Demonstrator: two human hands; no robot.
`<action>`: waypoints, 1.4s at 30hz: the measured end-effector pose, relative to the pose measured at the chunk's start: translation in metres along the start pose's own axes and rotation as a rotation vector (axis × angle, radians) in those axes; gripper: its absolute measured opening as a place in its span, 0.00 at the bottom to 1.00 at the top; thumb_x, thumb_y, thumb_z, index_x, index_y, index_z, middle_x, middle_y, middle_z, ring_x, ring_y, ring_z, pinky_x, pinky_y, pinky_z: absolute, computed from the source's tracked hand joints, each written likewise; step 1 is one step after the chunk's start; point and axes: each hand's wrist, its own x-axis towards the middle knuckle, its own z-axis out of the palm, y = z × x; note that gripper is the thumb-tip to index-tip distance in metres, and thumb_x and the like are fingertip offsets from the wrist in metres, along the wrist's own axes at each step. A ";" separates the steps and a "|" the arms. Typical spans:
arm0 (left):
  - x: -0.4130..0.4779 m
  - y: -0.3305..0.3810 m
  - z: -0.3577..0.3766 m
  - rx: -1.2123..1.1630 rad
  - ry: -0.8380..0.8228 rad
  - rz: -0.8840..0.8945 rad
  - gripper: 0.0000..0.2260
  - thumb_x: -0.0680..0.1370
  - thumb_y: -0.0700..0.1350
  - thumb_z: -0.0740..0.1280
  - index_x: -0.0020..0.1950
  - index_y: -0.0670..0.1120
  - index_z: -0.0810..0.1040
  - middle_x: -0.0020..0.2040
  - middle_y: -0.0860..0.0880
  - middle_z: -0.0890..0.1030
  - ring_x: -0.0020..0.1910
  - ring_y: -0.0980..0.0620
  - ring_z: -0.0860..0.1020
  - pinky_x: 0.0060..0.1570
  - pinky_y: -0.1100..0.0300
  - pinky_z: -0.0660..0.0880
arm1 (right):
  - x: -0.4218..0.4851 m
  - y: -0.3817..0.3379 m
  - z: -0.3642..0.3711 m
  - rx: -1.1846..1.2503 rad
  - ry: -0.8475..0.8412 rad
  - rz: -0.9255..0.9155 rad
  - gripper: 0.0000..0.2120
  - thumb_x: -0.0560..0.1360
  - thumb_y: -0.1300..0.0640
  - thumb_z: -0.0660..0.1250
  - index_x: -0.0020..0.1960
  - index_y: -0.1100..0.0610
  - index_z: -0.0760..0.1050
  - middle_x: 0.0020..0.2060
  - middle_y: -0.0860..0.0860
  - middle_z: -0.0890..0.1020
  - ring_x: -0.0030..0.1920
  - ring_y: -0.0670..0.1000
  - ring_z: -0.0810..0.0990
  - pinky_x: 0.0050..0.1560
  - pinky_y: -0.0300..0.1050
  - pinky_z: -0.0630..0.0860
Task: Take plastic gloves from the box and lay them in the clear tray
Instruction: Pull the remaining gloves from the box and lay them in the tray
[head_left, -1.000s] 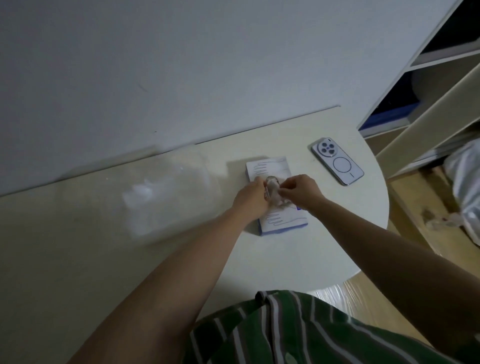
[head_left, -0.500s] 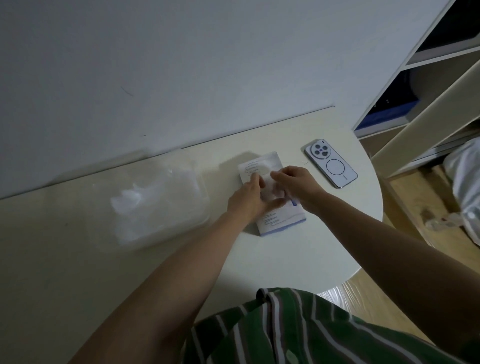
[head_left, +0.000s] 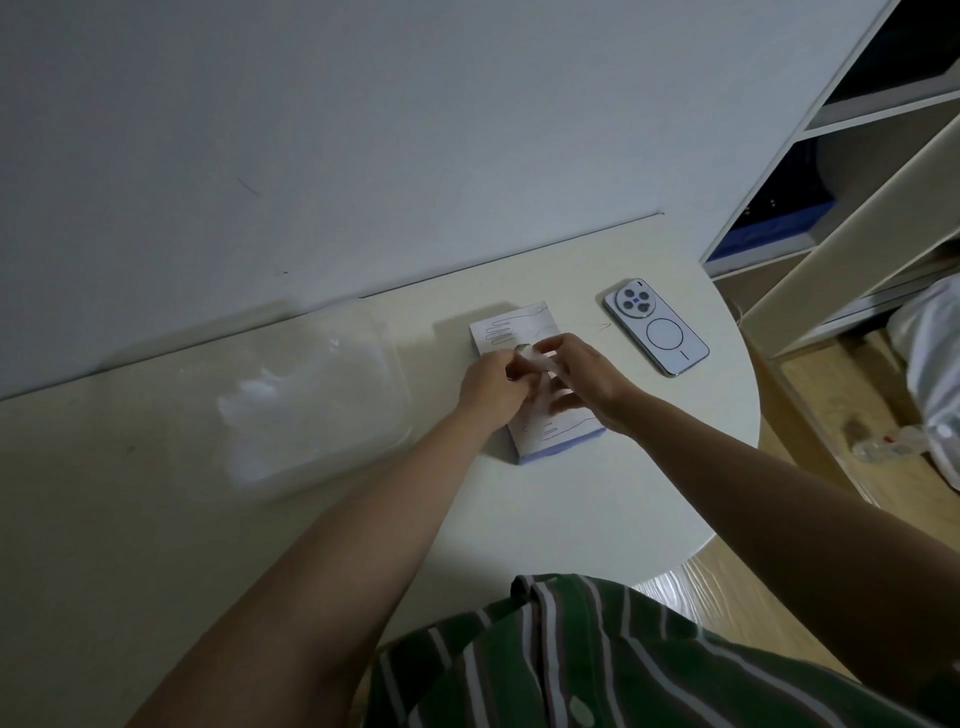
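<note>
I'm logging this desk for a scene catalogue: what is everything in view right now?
glove box: one, white with blue edge, on the table between tray and phone
plastic glove: one, clear, over the box
clear tray: one, transparent, on the table left of the box
gloves in the tray: count unclear, whitish, heaped inside
phone: one, silver-white, camera side up, right of the box
table: one, cream, against the wall
shelf unit: one, cream, far right
striped shirt: one, green, bottom edge
left hand: one, over the box, pinches the glove
right hand: one, over the box, pinches the glove
</note>
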 end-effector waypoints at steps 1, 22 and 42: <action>0.000 0.002 0.000 -0.080 0.016 -0.044 0.04 0.76 0.47 0.68 0.47 0.47 0.77 0.45 0.46 0.83 0.46 0.43 0.82 0.52 0.48 0.79 | 0.000 -0.001 -0.001 -0.006 0.019 -0.007 0.16 0.80 0.61 0.49 0.63 0.58 0.69 0.51 0.61 0.79 0.44 0.56 0.79 0.38 0.47 0.78; -0.001 0.014 -0.027 -0.677 0.228 -0.329 0.11 0.76 0.39 0.54 0.34 0.47 0.65 0.29 0.49 0.65 0.25 0.52 0.62 0.23 0.65 0.59 | 0.015 0.013 0.012 -0.683 0.097 -0.016 0.14 0.78 0.58 0.58 0.63 0.60 0.69 0.58 0.58 0.78 0.55 0.57 0.77 0.55 0.49 0.75; -0.046 0.001 -0.111 -1.074 0.112 -0.287 0.15 0.79 0.45 0.55 0.33 0.48 0.69 0.20 0.55 0.65 0.17 0.58 0.57 0.16 0.65 0.51 | -0.011 -0.047 0.055 -0.111 -0.033 -0.299 0.25 0.71 0.46 0.69 0.64 0.57 0.74 0.57 0.51 0.79 0.55 0.49 0.77 0.54 0.43 0.73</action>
